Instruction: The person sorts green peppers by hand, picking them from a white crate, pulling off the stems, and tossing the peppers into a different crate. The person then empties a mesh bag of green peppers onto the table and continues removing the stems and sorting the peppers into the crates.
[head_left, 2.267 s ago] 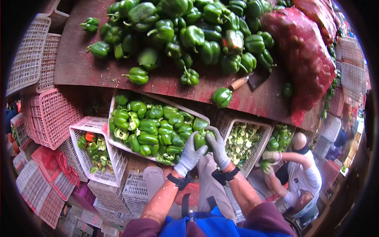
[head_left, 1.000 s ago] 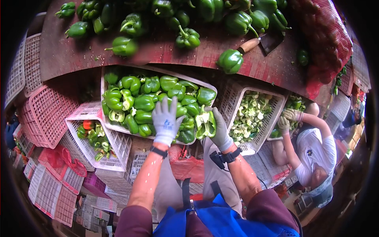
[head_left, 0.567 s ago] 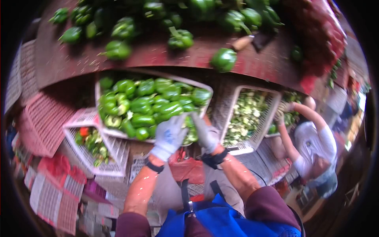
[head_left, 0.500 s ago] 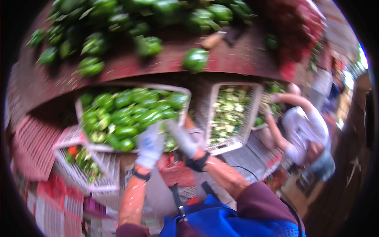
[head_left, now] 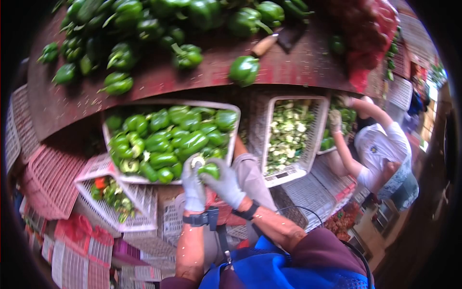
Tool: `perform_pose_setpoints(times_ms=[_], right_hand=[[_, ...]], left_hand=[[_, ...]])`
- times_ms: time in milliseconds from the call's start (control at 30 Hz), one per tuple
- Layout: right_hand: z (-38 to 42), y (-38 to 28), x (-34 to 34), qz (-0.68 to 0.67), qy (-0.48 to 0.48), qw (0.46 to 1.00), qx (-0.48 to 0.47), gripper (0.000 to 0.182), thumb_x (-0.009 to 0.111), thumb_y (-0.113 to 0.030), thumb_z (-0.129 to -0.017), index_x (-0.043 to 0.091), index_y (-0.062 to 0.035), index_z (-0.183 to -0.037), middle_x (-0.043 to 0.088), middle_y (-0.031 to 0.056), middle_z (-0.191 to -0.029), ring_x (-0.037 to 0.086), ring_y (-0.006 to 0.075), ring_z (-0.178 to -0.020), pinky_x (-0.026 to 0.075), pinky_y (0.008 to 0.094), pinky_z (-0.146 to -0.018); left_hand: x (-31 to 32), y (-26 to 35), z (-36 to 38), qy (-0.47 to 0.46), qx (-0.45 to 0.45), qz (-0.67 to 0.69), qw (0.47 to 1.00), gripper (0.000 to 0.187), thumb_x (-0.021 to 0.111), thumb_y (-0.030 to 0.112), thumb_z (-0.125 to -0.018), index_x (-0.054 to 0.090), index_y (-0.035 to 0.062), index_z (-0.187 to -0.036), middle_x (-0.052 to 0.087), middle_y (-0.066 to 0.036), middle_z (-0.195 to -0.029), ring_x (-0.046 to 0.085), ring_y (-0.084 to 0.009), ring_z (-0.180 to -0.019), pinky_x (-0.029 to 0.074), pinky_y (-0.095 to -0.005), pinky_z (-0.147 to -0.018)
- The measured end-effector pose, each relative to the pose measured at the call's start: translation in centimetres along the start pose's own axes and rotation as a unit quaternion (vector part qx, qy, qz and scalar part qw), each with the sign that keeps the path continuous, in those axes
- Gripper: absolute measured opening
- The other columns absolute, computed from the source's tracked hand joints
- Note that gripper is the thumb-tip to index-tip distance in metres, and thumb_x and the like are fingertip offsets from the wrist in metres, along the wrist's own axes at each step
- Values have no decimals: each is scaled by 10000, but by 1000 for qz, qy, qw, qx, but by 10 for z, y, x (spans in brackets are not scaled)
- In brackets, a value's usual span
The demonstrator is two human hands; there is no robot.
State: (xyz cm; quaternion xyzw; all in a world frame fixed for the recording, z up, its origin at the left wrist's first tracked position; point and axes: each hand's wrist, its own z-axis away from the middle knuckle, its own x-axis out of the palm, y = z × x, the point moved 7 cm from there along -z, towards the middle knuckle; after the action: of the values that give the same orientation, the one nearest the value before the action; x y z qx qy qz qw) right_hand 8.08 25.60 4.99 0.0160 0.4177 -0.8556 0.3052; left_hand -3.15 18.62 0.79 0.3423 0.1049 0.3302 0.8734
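Both my gloved hands are together over the near rim of a white crate (head_left: 235, 126) full of green bell peppers (head_left: 161, 142). My right hand (head_left: 225, 187) is closed around a green bell pepper (head_left: 210, 170), part of which its fingers hide. Beside it, my left hand (head_left: 194, 189) is closed, with a pale, seedy pepper core (head_left: 197, 160) at its fingertips. The two hands nearly touch.
A crate of cut pepper cores (head_left: 288, 135) stands to the right, with a co-worker (head_left: 380, 151) beyond. Ahead, a table (head_left: 202, 77) bears whole peppers and a wooden-handled cleaver (head_left: 279, 42). A small crate of scraps (head_left: 113, 200) sits at left.
The view has shifted slightly and is sharper. My left hand has turned, and a pale core and a green pepper now show between my hands, which were blurred by motion.
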Motion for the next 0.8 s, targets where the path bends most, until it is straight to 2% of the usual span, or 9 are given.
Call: perform_pose_setpoints(times_ms=[100, 200, 300, 367, 500, 567, 600, 767, 800], right_hand=[[1, -40, -3, 82, -55, 986, -135, 439, 820, -241, -751, 627, -42, -1092, 664, 168, -1000, 667, 331, -910, 536, 394, -803], [24, -63, 18, 170, -225, 932, -228, 452, 839, -231, -721, 627, -51, -1077, 665, 150, -989, 665, 334, -892, 537, 414, -790], [-4, -72, -1, 200, -72, 948, -235, 534, 857, -218, -693, 598, -51, -1129, 655, 170, -1035, 653, 357, -930, 529, 440, -810], [-26, -80, -4, 222, 12, 923, -314, 657, 857, -193, -683, 525, -44, -1230, 592, 213, -1173, 594, 403, -1049, 501, 461, -880], [-78, -67, 49, 251, -47, 907, -333, 625, 767, -291, -796, 516, -75, -1325, 512, 239, -1343, 522, 415, -1212, 428, 506, -1021], [-106, -54, 93, 392, -70, 838, -375, 618, 677, -364, -871, 488, -120, -1407, 469, 245, -1418, 428, 417, -1331, 308, 552, -1123], [-123, -30, 117, 419, -97, 832, -350, 615, 617, -407, -905, 470, -148, -1443, 428, 240, -1467, 353, 408, -1394, 208, 582, -1164], [-126, -31, 134, 423, -100, 814, -386, 642, 656, -380, -869, 467, -192, -1453, 361, 245, -1516, 333, 445, -1400, 217, 592, -1164], [-122, -30, 129, 415, -119, 816, -385, 629, 656, -354, -870, 471, -184, -1447, 370, 248, -1507, 341, 436, -1397, 209, 588, -1171]], left_hand=[[-1, 17, 10, 13, -58, 156, 986, 419, 612, 322, -990, 538, 20, -1270, 630, -85, -1145, 612, -183, -991, 482, -315, -914], [-42, 3, -18, 81, -69, 180, 978, 401, 598, 369, -994, 520, 90, -1271, 621, -74, -1071, 630, -201, -964, 505, -323, -832], [-43, 19, -23, 18, -64, 308, 949, 435, 598, 373, -992, 500, 107, -1322, 628, -84, -1110, 629, -218, -992, 505, -314, -806], [-52, 28, -21, 17, -51, 311, 949, 463, 598, 390, -989, 492, 103, -1336, 627, -96, -1145, 630, -223, -993, 504, -309, -803], [-75, 51, -12, 43, 1, 308, 950, 508, 580, 418, -994, 456, 100, -1369, 582, -141, -1241, 616, -272, -1084, 525, -356, -873], [-81, 53, -10, 27, 8, 299, 954, 520, 568, 418, -999, 429, 97, -1384, 553, -170, -1283, 597, -302, -1146, 524, -376, -918], [-80, 53, -10, 28, 5, 295, 955, 519, 566, 416, -1001, 427, 95, -1384, 549, -175, -1290, 595, -305, -1152, 524, -375, -919], [-77, 53, -16, -3, 45, 203, 978, 482, 509, 401, -1030, 417, 93, -1389, 522, -177, -1358, 552, -328, -1231, 478, -398, -972], [-76, 48, -17, -2, 21, 269, 963, 479, 492, 398, -1038, 401, 99, -1401, 511, -170, -1383, 531, -326, -1260, 448, -411, -1001]])
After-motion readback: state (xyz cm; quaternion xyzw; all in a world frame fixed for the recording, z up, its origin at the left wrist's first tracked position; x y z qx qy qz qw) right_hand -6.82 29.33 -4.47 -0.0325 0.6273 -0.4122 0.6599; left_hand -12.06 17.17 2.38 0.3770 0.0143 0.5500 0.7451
